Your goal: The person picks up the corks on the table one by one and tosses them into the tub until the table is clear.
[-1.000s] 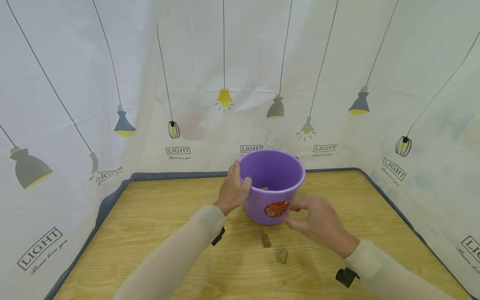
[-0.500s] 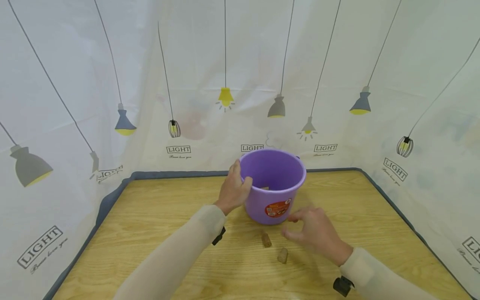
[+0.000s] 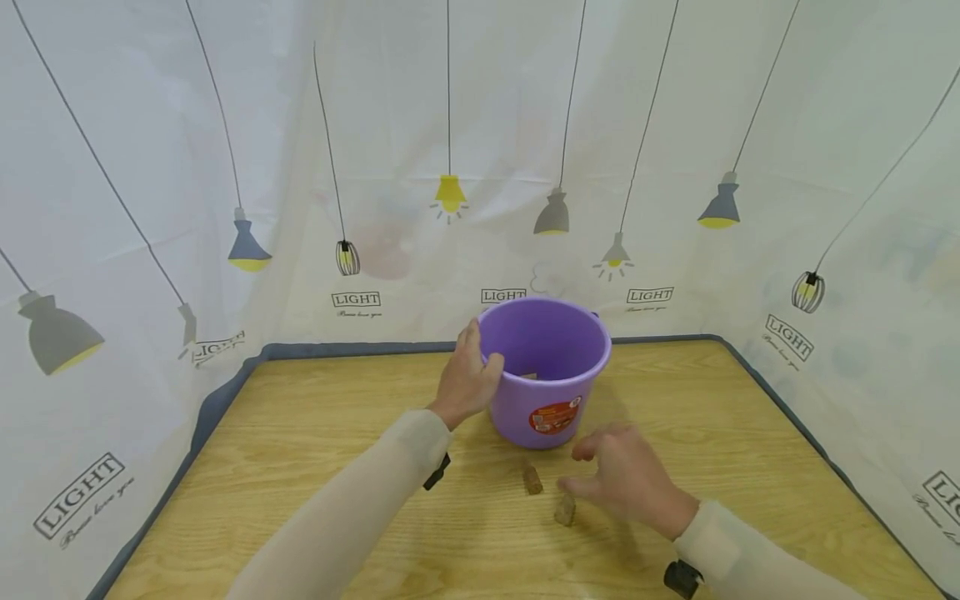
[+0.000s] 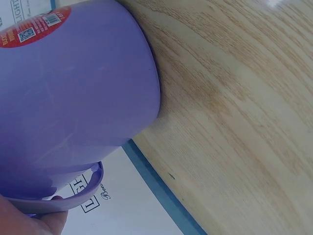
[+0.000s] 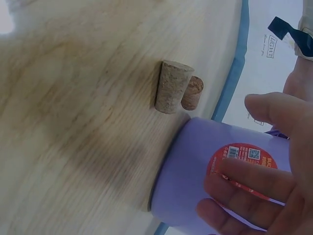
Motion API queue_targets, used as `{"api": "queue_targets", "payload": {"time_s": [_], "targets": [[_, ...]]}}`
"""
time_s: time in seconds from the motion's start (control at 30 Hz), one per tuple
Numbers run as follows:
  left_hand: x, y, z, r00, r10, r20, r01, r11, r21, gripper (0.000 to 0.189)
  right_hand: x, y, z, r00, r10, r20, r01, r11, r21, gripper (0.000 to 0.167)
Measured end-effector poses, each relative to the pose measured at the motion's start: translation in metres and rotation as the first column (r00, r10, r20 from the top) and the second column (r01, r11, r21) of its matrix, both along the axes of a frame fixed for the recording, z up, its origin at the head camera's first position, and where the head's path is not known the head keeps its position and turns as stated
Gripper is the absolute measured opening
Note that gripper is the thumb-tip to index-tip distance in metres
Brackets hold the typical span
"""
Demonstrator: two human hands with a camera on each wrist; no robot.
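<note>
A purple bucket (image 3: 517,410) with a red oval label stands upright on the wooden table. My left hand (image 3: 465,383) grips its rim at the left side. In the left wrist view the bucket wall (image 4: 93,93) fills much of the picture, and only part of that hand shows at the lower left corner. Two corks lie in front of the bucket: a reddish-brown one (image 3: 532,480) and a paler, tapered one (image 3: 566,510). My right hand (image 3: 628,477) hovers beside the paler cork, thumb and fingers apart and holding nothing. A small tan piece (image 3: 529,377) shows inside the bucket.
The wooden table (image 3: 337,467) extends around the bucket. Behind it and on both sides hangs a white sheet (image 3: 405,100) printed with lamps, edged by a dark blue strip (image 3: 360,349) along the tabletop.
My right hand has drawn away from the bucket's lower right side, toward me and down to the paler cork. The left hand, bucket and corks have stayed in place.
</note>
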State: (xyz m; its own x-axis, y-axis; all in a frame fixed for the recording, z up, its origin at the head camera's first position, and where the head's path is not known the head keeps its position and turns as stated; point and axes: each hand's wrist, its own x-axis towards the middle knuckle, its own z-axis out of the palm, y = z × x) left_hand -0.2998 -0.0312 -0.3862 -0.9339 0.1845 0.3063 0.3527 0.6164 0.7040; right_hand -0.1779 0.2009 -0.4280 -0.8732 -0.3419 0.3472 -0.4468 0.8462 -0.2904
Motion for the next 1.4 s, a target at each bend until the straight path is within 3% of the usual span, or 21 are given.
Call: {"api": "queue_targets", "payload": {"time_s": [0.27,0.4,0.7,0.87,1.13,1.27,1.4], "targets": [[-0.002,0.000,-0.001,1.000,0.000,0.013,0.000,1.000,-0.004,0.080,0.006,-0.005,-0.003,0.994,0.005,0.113,-0.011,0.999,0.050,0.037],[-0.001,-0.001,-0.001,1.000,0.003,0.023,-0.003,1.000,-0.010,0.080,0.008,-0.006,-0.006,0.995,0.034,0.089,-0.040,0.997,0.073,0.036],[-0.001,-0.001,-0.001,1.000,0.013,0.028,-0.013,1.000,-0.014,0.080,0.011,-0.011,-0.016,0.997,0.083,0.008,-0.083,0.988,0.133,0.015],[-0.002,0.000,-0.002,1.000,0.014,0.019,-0.014,1.000,-0.017,0.080,0.011,-0.012,-0.020,0.992,0.116,-0.050,-0.108,0.984,0.140,0.028],[-0.001,0.000,-0.002,1.000,0.011,0.018,-0.011,1.000,-0.010,0.080,0.010,-0.011,-0.022,0.992,0.126,0.005,-0.126,0.980,0.154,0.034],[-0.003,0.000,-0.003,1.000,0.016,-0.008,-0.016,1.000,-0.011,0.080,0.011,-0.011,-0.019,0.991,0.126,0.054,-0.133,0.980,0.148,0.033],[-0.005,0.000,-0.005,1.000,0.015,-0.015,-0.015,1.000,-0.008,0.081,0.009,-0.010,-0.016,0.990,0.133,0.046,-0.138,0.985,0.107,0.024]]}}
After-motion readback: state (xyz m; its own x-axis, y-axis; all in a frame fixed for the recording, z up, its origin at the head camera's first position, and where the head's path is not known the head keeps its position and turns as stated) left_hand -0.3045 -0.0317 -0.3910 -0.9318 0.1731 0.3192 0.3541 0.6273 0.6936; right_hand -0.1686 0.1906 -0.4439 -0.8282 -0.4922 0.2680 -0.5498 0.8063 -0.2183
